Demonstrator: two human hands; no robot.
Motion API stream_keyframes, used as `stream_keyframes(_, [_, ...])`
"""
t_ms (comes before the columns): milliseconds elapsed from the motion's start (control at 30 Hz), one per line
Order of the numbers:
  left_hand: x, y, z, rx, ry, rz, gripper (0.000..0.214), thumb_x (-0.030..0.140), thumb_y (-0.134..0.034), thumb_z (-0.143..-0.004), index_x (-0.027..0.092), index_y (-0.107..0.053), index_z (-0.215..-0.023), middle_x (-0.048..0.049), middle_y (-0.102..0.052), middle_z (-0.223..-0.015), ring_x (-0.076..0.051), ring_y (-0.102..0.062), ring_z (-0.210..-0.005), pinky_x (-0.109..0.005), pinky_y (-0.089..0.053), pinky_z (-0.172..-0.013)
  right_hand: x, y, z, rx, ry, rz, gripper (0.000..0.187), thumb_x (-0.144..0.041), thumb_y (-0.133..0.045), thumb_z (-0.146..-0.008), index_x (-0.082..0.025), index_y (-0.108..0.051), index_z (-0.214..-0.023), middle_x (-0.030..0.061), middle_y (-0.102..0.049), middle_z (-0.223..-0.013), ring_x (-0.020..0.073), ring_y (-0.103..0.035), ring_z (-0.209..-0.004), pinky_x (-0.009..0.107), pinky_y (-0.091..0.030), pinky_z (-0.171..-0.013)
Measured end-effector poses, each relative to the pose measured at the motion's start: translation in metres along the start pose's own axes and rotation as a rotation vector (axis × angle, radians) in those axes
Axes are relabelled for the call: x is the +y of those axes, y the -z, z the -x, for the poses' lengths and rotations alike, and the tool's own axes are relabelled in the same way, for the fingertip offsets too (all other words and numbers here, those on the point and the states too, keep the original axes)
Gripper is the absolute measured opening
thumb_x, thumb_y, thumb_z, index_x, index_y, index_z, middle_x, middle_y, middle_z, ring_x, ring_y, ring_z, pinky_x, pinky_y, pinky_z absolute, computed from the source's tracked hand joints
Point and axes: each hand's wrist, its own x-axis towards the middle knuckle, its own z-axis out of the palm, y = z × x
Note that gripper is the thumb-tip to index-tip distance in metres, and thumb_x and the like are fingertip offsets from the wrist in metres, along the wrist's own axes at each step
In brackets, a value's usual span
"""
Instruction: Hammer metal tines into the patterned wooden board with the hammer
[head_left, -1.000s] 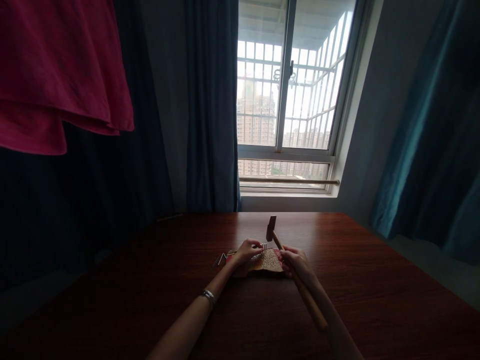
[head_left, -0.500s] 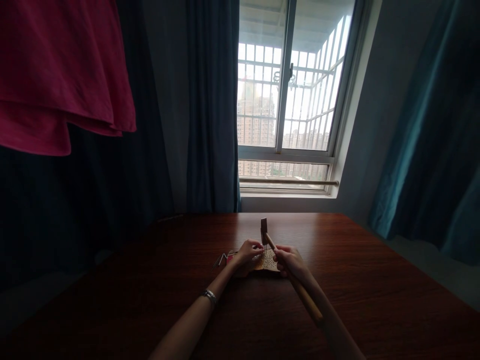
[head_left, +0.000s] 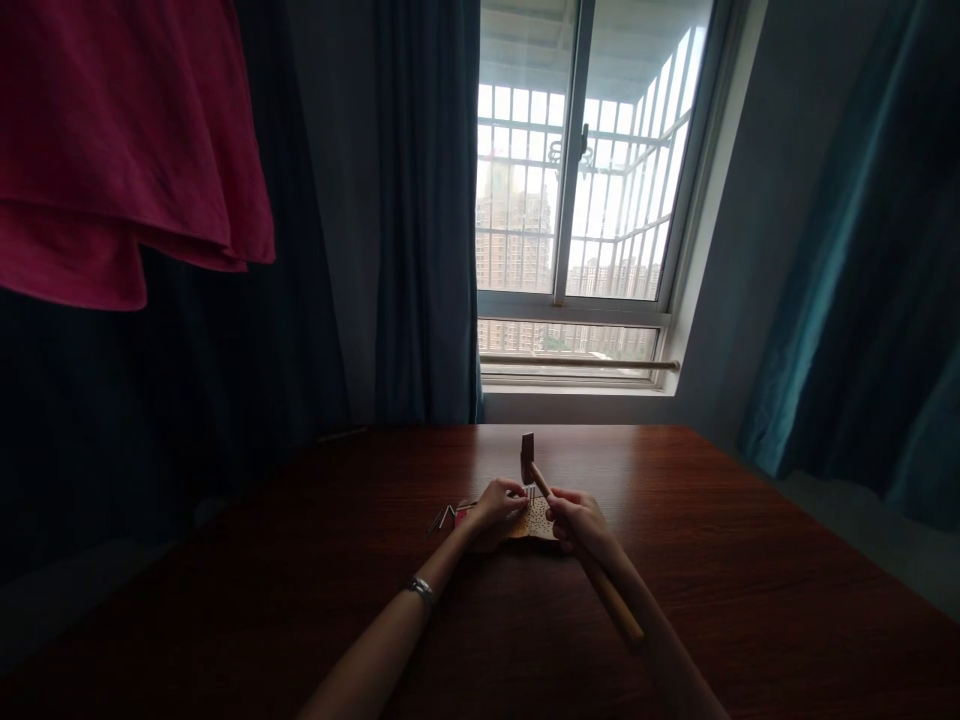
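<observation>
My right hand (head_left: 581,518) is closed around the wooden handle of a hammer (head_left: 611,598). The hammer's dark metal head is raised just above several thin upright nails (head_left: 533,493). These stand on a tan piece dotted with small dark holes (head_left: 538,519), which lies on the table with an uneven front edge. My left hand (head_left: 499,499) rests over the left side of this piece, thumb and fingertips pinched at the nails, apparently steadying one; the fingertips partly hide it. Something pink (head_left: 460,514) shows under that wrist.
Loose metal nails or rods (head_left: 441,518) lie on the brown wooden table (head_left: 360,620), left of the dotted piece. A barred window (head_left: 574,200) and blue curtains (head_left: 427,220) stand behind. Pink cloth (head_left: 127,150) hangs at upper left.
The hammer head has lifted slightly away from the nails, showing more of their tops. My left hand has stayed in place, still pinching.
</observation>
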Motion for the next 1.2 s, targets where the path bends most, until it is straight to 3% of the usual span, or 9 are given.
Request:
stream_keyframes(400, [-0.003,-0.002,0.000,0.027,-0.040,0.057,0.021,0.032,-0.064,-0.068,0.016,-0.072,-0.080,-0.0034,-0.071,-0.080,-0.019,-0.060,-0.074,-0.024,-0.041,-0.068,0.006,0.001,0.002,-0.006,-0.019,0.044,0.033,-0.040,-0.060,-0.064,-0.015,-0.059,-0.086,-0.0053,-0.051,-0.059,0.0053,-0.042,-0.034,0.018,-0.028,-0.028])
stream_keyframes(700, [-0.005,-0.003,-0.002,0.014,-0.040,0.041,0.025,0.033,-0.063,-0.069,0.012,-0.072,-0.079,-0.0039,-0.070,-0.076,-0.017,-0.060,-0.072,-0.022,-0.040,-0.066,-0.002,-0.001,0.005,0.003,0.029,-0.058,0.035,-0.038,-0.063,-0.064,-0.015,-0.059,-0.090,-0.0044,-0.051,-0.061,0.0054,-0.043,-0.036,0.017,-0.028,-0.027])
stream_keyframes(1200, [0.001,-0.002,-0.004,0.040,-0.105,0.019,0.033,0.038,-0.068,-0.064,0.014,-0.072,-0.087,-0.0050,-0.071,-0.084,-0.018,-0.062,-0.076,-0.023,-0.042,-0.066,0.002,0.022,0.010,0.094,0.091,-0.130,0.030,-0.032,-0.062,-0.066,-0.014,-0.055,-0.089,-0.0047,-0.050,-0.060,0.0038,-0.039,-0.036,0.015,-0.027,-0.027])
